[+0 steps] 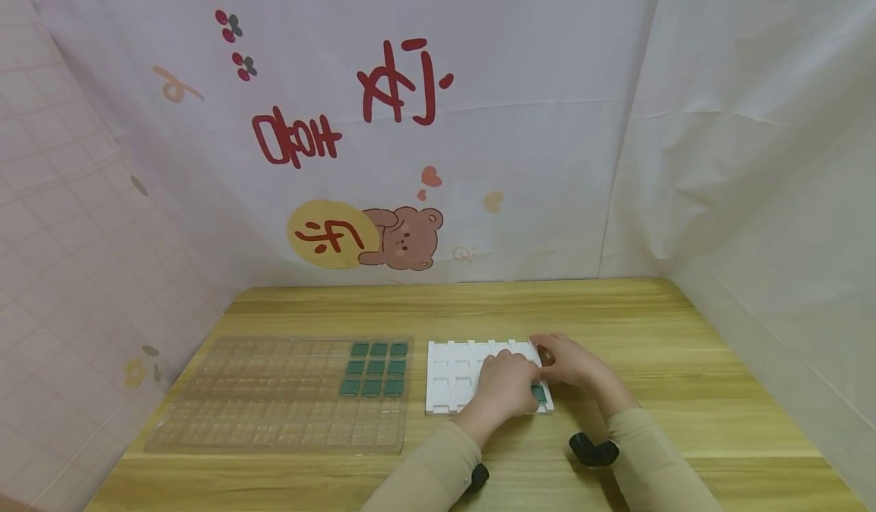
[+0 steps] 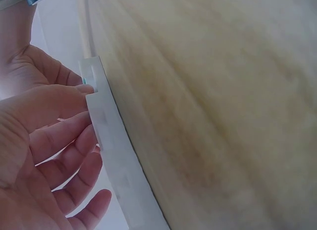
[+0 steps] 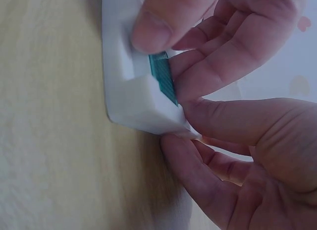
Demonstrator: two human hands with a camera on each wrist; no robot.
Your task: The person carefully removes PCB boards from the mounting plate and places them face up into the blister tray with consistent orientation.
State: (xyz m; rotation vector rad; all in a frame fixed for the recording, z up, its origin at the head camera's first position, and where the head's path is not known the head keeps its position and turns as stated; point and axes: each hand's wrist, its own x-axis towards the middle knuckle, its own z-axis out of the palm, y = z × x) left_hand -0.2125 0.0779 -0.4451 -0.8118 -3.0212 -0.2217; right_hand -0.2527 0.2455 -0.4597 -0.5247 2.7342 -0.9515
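A white slotted tray (image 1: pixel 452 379) lies on the wooden table, and both hands are at its right end. My left hand (image 1: pixel 506 381) covers the tray's near right part. In the right wrist view its thumb (image 3: pixel 153 27) and fingers (image 3: pixel 223 56) pinch a green tile (image 3: pixel 163 80) that stands tilted in a corner slot. My right hand (image 1: pixel 566 361) grips the tray's right corner (image 3: pixel 148 113), thumb above and fingers under the edge. In the left wrist view my left hand (image 2: pixel 74 136) curls at the tray's edge (image 2: pixel 114 155).
A clear plastic grid tray (image 1: pixel 274 394) lies at the left, with a block of green tiles (image 1: pixel 375 369) in its far right corner. Printed cloth walls close in the back and both sides. Bare wood (image 1: pixel 718 375) lies to the right.
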